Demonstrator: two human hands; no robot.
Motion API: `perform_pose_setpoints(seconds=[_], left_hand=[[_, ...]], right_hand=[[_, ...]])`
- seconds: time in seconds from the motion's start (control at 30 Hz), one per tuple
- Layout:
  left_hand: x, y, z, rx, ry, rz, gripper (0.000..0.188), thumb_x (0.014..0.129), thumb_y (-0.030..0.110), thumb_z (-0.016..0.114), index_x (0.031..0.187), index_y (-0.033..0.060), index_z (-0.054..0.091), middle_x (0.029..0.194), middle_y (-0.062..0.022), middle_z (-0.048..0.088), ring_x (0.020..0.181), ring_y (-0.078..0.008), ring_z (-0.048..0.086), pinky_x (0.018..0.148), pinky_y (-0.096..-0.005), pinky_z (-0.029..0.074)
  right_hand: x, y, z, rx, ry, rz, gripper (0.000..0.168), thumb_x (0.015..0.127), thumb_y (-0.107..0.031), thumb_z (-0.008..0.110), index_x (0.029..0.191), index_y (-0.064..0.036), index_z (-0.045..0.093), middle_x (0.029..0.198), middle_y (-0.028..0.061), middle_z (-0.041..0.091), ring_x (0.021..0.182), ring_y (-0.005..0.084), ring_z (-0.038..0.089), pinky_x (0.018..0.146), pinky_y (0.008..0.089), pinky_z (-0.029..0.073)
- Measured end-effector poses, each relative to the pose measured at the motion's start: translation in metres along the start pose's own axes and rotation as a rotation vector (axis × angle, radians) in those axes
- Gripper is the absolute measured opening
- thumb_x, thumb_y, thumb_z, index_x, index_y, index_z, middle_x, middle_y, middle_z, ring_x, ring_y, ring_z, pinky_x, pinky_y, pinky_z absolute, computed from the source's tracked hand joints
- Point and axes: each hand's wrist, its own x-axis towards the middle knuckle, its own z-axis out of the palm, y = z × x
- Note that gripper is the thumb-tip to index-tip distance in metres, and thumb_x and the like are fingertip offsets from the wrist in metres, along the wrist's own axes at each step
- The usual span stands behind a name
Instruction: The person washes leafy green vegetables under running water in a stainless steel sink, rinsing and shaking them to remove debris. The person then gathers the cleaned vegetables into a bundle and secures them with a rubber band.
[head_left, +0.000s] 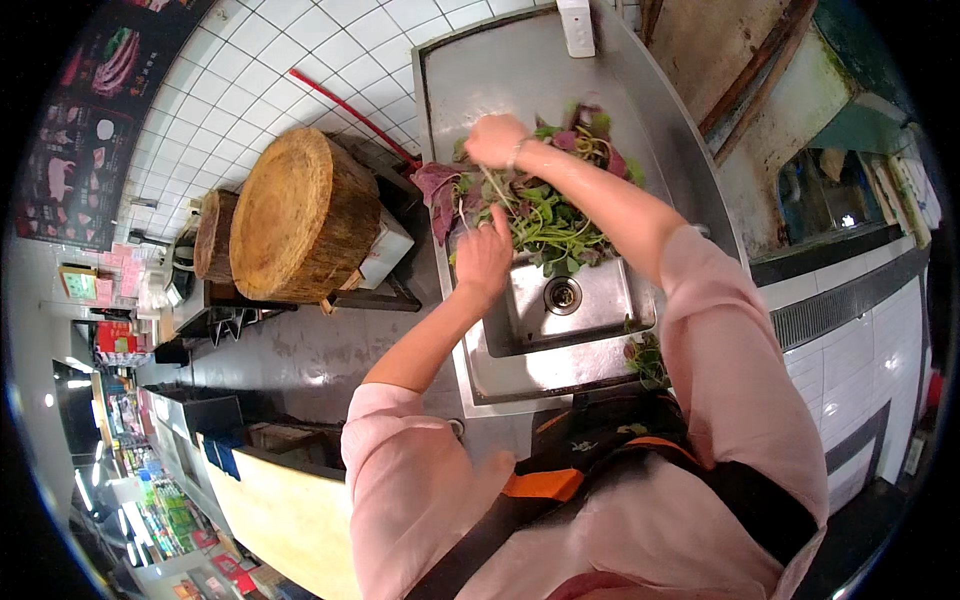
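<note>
A heap of leafy greens (559, 225) with green stems and purple-backed leaves lies over the far part of a stainless steel sink (585, 328) and on the steel counter behind it. My left hand (484, 251) grips stems at the heap's left side, near large purple leaves (437, 191). Farther forward, my right hand (497, 141) is closed on a pale stem that runs down towards the left hand. Motion blurs this hand, and its fingertips are hidden. The drain strainer (562, 295) shows in the basin.
A small bunch of greens (646, 360) lies at the sink's near right edge. Left of the sink stand a thick round wooden chopping block (289, 217) and a smaller block (215, 234). A red rod (352, 116) leans by the tiled wall. A white box (576, 28) stands at the counter's far end.
</note>
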Motion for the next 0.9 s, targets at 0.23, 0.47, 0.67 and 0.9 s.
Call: perform_pose_setpoints(seconds=[0.23,0.47,0.67,0.9], left_hand=[[-0.015,0.007,-0.005,0.003,0.14,0.049,0.049,0.078,0.007,0.052,0.124,0.0049,0.037,0.082,-0.0129,0.057,0.07,-0.0245,0.06,0.058,-0.034,0.049],[-0.005,0.009,0.018,-0.242,-0.136,-0.03,0.024,0.069,0.01,0.059,0.092,0.0031,0.054,0.077,-0.0187,0.061,0.073,-0.0343,0.063,0.066,-0.0421,0.051],[0.017,-0.032,0.027,-0.509,-0.487,-0.045,0.034,0.064,0.021,0.066,0.088,-0.0022,0.061,0.092,-0.024,0.062,0.087,-0.0367,0.062,0.075,-0.0419,0.051],[0.052,-0.051,-0.001,-0.936,-0.618,-0.061,0.032,0.054,0.019,0.071,0.068,-0.0072,0.059,0.061,-0.0127,0.057,0.058,-0.0171,0.054,0.057,-0.0356,0.046]], right_hand=[[0.042,-0.021,0.028,0.292,-0.41,0.102,0.022,0.075,-0.02,0.057,0.076,-0.001,0.067,0.074,0.0152,0.066,0.059,0.0227,0.062,0.053,0.034,0.049],[0.018,-0.059,-0.025,0.908,-0.484,0.014,0.048,0.084,-0.043,0.057,0.093,0.004,0.059,0.096,0.015,0.065,0.079,0.0193,0.063,0.069,0.033,0.051],[-0.064,-0.015,0.007,0.862,0.291,-0.078,0.029,0.086,-0.03,0.057,0.082,-0.002,0.059,0.073,0.0055,0.062,0.064,0.011,0.057,0.058,0.0242,0.045],[-0.155,0.031,0.192,1.455,-0.026,0.471,0.026,0.083,-0.006,0.05,0.108,0.002,0.052,0.095,0.0097,0.061,0.067,0.0141,0.062,0.05,0.0257,0.049]])
